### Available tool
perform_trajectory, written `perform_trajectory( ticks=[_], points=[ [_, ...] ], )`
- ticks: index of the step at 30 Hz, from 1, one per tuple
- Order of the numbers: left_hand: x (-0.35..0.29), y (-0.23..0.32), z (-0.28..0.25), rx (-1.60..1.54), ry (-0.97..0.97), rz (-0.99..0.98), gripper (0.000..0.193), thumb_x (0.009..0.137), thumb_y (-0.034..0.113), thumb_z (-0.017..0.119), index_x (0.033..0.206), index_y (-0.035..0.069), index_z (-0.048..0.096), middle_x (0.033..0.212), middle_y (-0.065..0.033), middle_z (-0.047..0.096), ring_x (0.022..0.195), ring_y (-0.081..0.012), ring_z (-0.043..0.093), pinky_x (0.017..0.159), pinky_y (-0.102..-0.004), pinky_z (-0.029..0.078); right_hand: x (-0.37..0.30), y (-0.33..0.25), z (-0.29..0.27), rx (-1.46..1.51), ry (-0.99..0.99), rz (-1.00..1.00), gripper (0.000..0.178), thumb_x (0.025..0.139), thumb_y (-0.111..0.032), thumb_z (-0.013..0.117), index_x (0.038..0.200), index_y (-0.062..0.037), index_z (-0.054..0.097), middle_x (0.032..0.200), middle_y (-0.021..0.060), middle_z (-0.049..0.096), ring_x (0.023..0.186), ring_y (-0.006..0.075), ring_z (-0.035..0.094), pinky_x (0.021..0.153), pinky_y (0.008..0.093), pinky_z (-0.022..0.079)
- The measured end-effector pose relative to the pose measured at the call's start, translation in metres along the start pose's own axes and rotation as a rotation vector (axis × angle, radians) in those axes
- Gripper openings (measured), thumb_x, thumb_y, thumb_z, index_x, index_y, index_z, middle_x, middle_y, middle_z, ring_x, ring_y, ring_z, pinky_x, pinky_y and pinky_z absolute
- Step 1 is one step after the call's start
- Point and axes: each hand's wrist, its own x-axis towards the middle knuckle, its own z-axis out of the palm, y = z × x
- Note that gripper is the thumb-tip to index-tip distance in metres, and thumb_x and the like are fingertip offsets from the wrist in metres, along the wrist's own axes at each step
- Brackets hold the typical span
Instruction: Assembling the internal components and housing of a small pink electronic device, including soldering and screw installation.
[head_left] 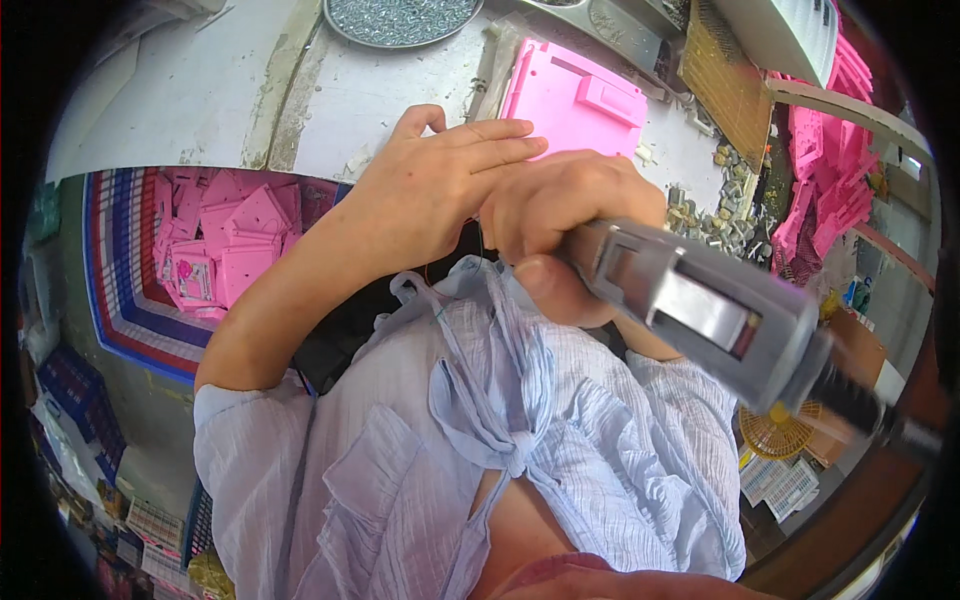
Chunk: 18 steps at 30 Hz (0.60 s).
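My right hand [575, 210] is wrapped round the grip of a grey electric screwdriver [700, 300], whose black cord end points down to the right. The tool's tip is hidden by my hand. On the white worktable lies a flat pink plastic panel [570, 100] with a raised rectangular block on its face. My left hand [430, 175] reaches over the table, its fingers stretched out and the tips resting at the panel's near left edge. The two hands overlap in view, so the panel's near edge is partly hidden.
A round metal tray [400, 22] of small screws stands at the back. Loose metal pieces [712, 215] lie right of the panel. Below the table at left, a striped woven basket [115, 300] holds pink plastic parts [240, 235]. More pink parts [830, 165] are piled at right.
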Motion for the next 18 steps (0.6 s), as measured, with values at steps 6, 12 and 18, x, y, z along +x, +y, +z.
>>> perform_trajectory(
  ticks=[6, 12, 18],
  points=[
    [0.018, 0.005, -0.009, 0.068, -0.037, 0.042, 0.045, 0.079, 0.002, 0.063, 0.124, 0.006, 0.068, 0.136, -0.0079, 0.065, 0.124, -0.0283, 0.060, 0.102, -0.0461, 0.038, -0.026, -0.043, -0.081, 0.265, 0.236, -0.107, 0.027, 0.095, -0.026, 0.067, 0.106, -0.0024, 0.060, 0.066, 0.0052, 0.056, 0.057, 0.0171, 0.052, 0.059, 0.0366, 0.050],
    [0.067, 0.029, 0.031, 0.231, 0.060, 0.077, 0.044, 0.086, 0.014, 0.068, 0.129, 0.010, 0.068, 0.140, -0.0033, 0.063, 0.126, -0.0231, 0.057, 0.102, -0.0435, 0.035, -0.059, -0.020, -0.108, 0.210, 0.532, -0.177, 0.014, 0.097, -0.012, 0.062, 0.100, -0.0021, 0.052, 0.063, 0.0070, 0.053, 0.053, 0.0139, 0.047, 0.059, 0.0358, 0.049],
    [0.069, 0.033, 0.036, 0.323, -0.015, 0.021, 0.046, 0.085, 0.018, 0.072, 0.131, 0.017, 0.069, 0.142, 0.0020, 0.063, 0.127, -0.0192, 0.056, 0.101, -0.0447, 0.031, -0.059, 0.005, -0.124, 0.155, 0.500, -0.125, 0.013, 0.099, -0.016, 0.057, 0.097, -0.0031, 0.053, 0.060, 0.0042, 0.046, 0.052, 0.0158, 0.043, 0.057, 0.0372, 0.043]
  ],
)
